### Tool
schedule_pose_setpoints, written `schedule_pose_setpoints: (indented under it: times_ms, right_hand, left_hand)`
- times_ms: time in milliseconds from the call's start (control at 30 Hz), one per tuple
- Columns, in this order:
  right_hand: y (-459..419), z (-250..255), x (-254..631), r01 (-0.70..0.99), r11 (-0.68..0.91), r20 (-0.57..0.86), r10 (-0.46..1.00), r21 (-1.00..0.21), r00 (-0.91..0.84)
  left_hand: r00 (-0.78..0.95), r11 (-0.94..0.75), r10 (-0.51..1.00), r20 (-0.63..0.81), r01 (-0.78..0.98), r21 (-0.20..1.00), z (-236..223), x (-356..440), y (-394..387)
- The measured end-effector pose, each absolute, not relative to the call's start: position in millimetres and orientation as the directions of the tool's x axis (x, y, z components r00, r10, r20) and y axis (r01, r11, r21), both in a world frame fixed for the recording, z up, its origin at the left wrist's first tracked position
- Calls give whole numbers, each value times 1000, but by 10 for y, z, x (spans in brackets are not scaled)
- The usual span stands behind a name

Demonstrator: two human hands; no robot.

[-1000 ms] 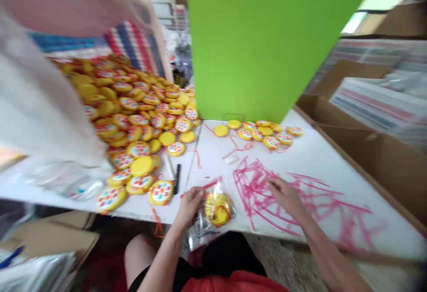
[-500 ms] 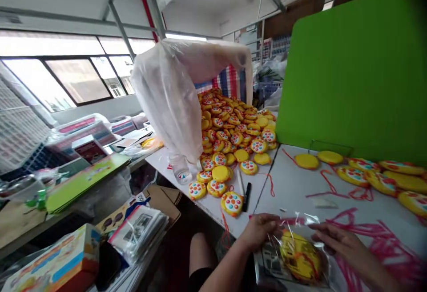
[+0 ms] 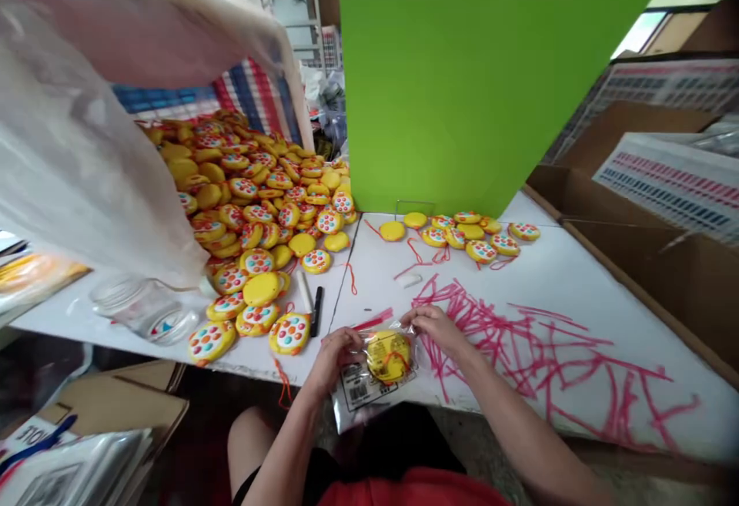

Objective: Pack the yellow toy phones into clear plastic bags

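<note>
Between my hands, over the table's front edge, is a clear plastic bag [image 3: 353, 407] with printed black text and a barcode. Inside it lies a round yellow toy [image 3: 389, 355], plain side up, with an orange cord across it. My left hand [image 3: 337, 353] pinches the bag's upper left corner. My right hand [image 3: 434, 326] has its fingers closed on the upper right edge of the same bag. To the left on the table, a toy with coloured dots [image 3: 289, 333] lies beside a black marker [image 3: 316, 311] and a white pen [image 3: 304, 291].
A large heap of yellow toys [image 3: 259, 190] spills from a plastic-lined sack [image 3: 86, 105]. Pink strips [image 3: 496, 329] are strewn at right. A green board [image 3: 450, 90] stands behind a row of toys [image 3: 479, 250]. A clear jar [image 3: 144, 309] lies left; a cardboard box [image 3: 647, 259] stands right.
My view has swung to the right, bringing the pink strips and cardboard box into sight. Both hands still hold the bag with the yellow toy inside.
</note>
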State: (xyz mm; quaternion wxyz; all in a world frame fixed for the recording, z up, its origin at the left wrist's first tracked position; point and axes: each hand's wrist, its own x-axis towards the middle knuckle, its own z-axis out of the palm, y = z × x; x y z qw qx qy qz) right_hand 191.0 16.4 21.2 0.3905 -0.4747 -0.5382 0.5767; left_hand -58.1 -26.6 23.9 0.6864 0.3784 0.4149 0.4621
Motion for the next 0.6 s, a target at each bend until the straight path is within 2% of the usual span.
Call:
schedule_pose_setpoints:
  times_ms: [100,233,300,367,433,500,567,600]
  right_hand:
    - [120,228,1841,83,-69,-86,969,-994,-230]
    - [103,341,1967,76,47,35,988,-996,-153]
    - [129,451,2253,120,111,106,993,-987,-41]
    - [181,595,2681,230,149,188,969,-962,159]
    - [250,761,3156,359,183,335,841,-915,425]
    - [317,918,3548,501,255,553,534,-827,640]
    - [381,1020,3755,637,274,694,275,-720,666]
    - [418,1035,3779,689,261,737,243,-676,631]
  left_hand:
    - [183,248,960,-210,-218,944,247,-545,-281]
    - [106,187,975,-194,77,979,198,-465,-304]
    - [86,119,987,-139,197,973,175,-424,-318]
    - [75,41,995,-67,305,952,161,-389,-317]
    - [75,-24,997,-8,404,914,148,-357,-291]
    - [87,-71,996,34,468,881,136,-321,-242]
    - [122,-125,990,73,507,853,130,-273,-194]
    - [151,-159,984,92,527,835,132,-246,-178]
